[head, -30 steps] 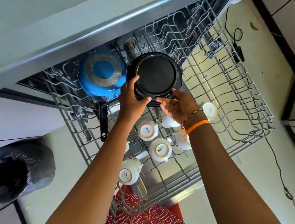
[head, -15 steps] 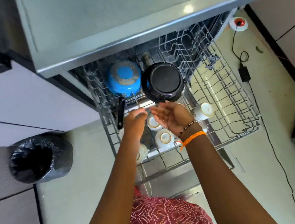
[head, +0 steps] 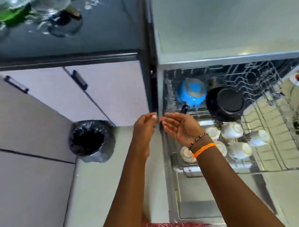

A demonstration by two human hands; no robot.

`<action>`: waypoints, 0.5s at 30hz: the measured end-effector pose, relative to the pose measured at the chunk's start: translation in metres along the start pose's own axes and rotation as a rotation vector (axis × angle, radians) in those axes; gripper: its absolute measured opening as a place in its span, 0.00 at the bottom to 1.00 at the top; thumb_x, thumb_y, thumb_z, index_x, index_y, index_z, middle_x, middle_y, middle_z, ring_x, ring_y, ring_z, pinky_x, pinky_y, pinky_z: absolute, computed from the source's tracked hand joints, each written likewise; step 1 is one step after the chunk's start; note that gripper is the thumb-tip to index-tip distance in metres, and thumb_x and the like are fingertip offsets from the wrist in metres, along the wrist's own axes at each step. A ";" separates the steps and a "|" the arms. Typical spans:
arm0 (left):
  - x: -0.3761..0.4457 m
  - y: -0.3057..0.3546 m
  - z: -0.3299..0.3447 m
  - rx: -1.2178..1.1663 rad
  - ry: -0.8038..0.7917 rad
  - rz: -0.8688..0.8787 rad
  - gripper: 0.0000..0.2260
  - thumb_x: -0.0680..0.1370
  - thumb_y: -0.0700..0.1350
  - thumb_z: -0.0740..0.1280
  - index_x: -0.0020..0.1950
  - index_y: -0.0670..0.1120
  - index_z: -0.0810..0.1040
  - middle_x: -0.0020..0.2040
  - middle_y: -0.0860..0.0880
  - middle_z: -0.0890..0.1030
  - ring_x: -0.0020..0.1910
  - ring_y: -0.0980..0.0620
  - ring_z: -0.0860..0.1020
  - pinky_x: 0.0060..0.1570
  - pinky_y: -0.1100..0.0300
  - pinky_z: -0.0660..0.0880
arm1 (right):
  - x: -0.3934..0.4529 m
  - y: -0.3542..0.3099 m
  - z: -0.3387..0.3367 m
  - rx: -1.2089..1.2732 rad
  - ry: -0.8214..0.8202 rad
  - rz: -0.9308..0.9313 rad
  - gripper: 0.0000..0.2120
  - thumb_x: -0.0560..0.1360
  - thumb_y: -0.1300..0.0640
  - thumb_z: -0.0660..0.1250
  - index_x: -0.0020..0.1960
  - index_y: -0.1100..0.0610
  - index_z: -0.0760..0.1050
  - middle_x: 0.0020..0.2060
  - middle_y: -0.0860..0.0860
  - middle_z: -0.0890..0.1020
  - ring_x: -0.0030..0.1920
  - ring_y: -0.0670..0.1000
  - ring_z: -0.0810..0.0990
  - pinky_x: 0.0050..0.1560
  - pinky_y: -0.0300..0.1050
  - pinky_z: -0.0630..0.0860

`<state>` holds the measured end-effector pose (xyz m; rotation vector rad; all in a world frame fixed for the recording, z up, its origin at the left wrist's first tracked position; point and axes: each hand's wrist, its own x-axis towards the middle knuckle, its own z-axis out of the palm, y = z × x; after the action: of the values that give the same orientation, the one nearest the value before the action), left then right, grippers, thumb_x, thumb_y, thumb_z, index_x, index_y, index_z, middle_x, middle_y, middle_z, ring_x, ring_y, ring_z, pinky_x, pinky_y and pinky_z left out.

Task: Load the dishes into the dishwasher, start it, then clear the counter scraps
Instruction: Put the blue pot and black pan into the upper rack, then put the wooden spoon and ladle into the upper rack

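Dishes sit in the pulled-out dishwasher rack [head: 285, 153], off to the right of both hands and touched by neither. The left hand [head: 144, 128] hangs in the air with its fingers loosely bent and nothing in them; the right hand [head: 181, 127] is just beside it, palm turned up, fingers straight and relaxed, also holding nothing. The two sets of fingertips nearly meet over the dark seam between cabinet and dishwasher. Just past the right fingertips stands a blue pan [head: 191, 94], tipped on edge at the back of the rack, with its black handle pointing down toward those fingers. Further right of it a black pot [head: 227, 102] lies tilted, its base facing up. Below the right wrist, which wears an orange thread and a beaded band, several white cups [head: 237, 140] rest upside down in the rack. To the left of the left hand, well apart, a bin lined with a black bag [head: 91, 141] stands on the floor against pale cabinet doors [head: 104, 92]. Far above the fingers, the dark counter [head: 59, 30] carries blurred green and pale scraps [head: 14, 15].
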<state>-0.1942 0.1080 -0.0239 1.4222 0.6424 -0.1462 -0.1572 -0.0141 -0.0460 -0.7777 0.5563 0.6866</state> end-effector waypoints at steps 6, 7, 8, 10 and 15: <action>-0.001 0.037 -0.131 -0.097 0.101 0.053 0.08 0.77 0.39 0.62 0.45 0.50 0.77 0.40 0.52 0.78 0.42 0.55 0.74 0.43 0.63 0.70 | 0.025 0.077 0.132 -0.076 -0.076 0.090 0.11 0.79 0.59 0.54 0.48 0.61 0.74 0.31 0.53 0.84 0.29 0.49 0.83 0.32 0.38 0.80; -0.001 0.046 -0.154 -0.095 0.123 0.067 0.08 0.77 0.38 0.61 0.45 0.49 0.77 0.40 0.52 0.78 0.42 0.54 0.75 0.42 0.63 0.71 | 0.028 0.088 0.158 -0.087 -0.098 0.099 0.12 0.79 0.59 0.53 0.48 0.61 0.74 0.31 0.53 0.84 0.28 0.49 0.83 0.31 0.38 0.80; 0.000 0.054 -0.173 -0.092 0.143 0.073 0.07 0.77 0.38 0.61 0.46 0.48 0.78 0.39 0.51 0.78 0.41 0.53 0.75 0.43 0.62 0.73 | 0.030 0.097 0.179 -0.101 -0.116 0.103 0.12 0.79 0.59 0.53 0.48 0.62 0.74 0.31 0.53 0.84 0.28 0.49 0.82 0.31 0.38 0.80; 0.000 0.071 -0.215 -0.111 0.194 0.100 0.07 0.76 0.38 0.62 0.48 0.46 0.78 0.41 0.49 0.80 0.43 0.51 0.77 0.46 0.60 0.75 | 0.033 0.114 0.226 -0.143 -0.164 0.109 0.12 0.79 0.60 0.53 0.47 0.62 0.74 0.30 0.53 0.84 0.28 0.49 0.82 0.31 0.38 0.80; -0.008 0.107 -0.296 -0.088 0.263 0.211 0.07 0.78 0.39 0.60 0.50 0.46 0.77 0.46 0.48 0.80 0.40 0.55 0.77 0.39 0.66 0.70 | 0.038 0.141 0.316 -0.267 -0.261 0.092 0.13 0.80 0.59 0.52 0.46 0.61 0.73 0.32 0.53 0.83 0.30 0.50 0.80 0.29 0.36 0.78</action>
<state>-0.2478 0.4033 0.0693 1.4254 0.6993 0.2361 -0.1728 0.3189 0.0538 -0.8974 0.2663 0.9449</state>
